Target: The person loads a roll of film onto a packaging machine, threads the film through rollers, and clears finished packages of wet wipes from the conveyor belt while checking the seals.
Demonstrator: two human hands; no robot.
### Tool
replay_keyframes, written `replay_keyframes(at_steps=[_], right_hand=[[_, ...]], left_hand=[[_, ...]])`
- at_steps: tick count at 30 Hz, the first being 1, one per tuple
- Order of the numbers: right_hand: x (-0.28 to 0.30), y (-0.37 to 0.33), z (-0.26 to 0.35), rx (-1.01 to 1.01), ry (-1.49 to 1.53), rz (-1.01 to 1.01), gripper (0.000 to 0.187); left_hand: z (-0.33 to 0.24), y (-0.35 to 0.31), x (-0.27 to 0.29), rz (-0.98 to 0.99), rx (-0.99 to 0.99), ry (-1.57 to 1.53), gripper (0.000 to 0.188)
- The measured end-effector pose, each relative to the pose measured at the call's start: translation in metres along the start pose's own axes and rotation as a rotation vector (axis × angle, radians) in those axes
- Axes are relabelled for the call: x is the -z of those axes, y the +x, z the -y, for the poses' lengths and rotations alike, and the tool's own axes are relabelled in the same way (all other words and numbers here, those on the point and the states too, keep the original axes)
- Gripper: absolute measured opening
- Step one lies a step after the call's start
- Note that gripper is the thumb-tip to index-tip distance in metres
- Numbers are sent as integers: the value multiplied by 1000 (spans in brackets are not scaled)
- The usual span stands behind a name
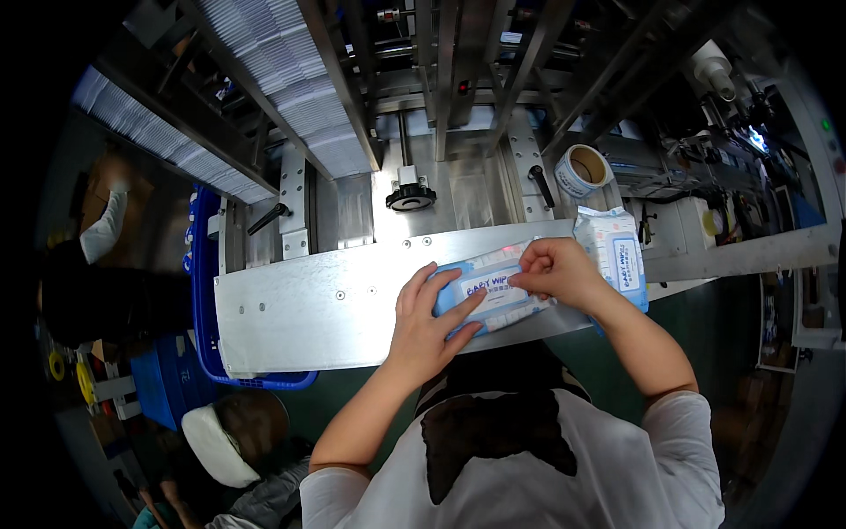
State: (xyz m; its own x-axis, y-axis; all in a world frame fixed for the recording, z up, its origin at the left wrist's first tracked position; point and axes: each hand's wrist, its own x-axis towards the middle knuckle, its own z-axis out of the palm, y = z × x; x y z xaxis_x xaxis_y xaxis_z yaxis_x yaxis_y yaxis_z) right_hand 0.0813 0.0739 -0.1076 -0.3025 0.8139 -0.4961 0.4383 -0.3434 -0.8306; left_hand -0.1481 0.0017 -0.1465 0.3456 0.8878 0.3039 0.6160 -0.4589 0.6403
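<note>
A light blue and white pack of wet wipes (496,310) lies at a slant on the metal plate in front of me. Spread over its left part is my left hand (425,324), one finger reaching across the printed label and the thumb at the near edge. My right hand (557,275) is over the pack's right part, thumb and fingertips pinched together at the right end of the label (480,291). Whatever is in that pinch is too small to make out. Just right of this hand, a second pack of wipes (614,251) rests by the plate's right end.
Behind the metal plate (295,309) stands a machine with upright steel bars, a black knob (411,197) and tall stacks of white sheets (282,79). A label roll (582,170) sits at right. A blue crate (207,300) is under the plate's left end. Other people are at left.
</note>
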Motion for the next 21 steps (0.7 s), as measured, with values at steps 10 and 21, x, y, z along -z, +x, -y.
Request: replay_keyframes(at_steps=[10,21], right_hand=[[0,-13,-14,522,-776,-385,52],[-1,-42,-30,558,-1068,-195,97]], left_hand=[[6,1,1,-46,-11,-45,76],[21,-4,-19,-4,70,-83,106]])
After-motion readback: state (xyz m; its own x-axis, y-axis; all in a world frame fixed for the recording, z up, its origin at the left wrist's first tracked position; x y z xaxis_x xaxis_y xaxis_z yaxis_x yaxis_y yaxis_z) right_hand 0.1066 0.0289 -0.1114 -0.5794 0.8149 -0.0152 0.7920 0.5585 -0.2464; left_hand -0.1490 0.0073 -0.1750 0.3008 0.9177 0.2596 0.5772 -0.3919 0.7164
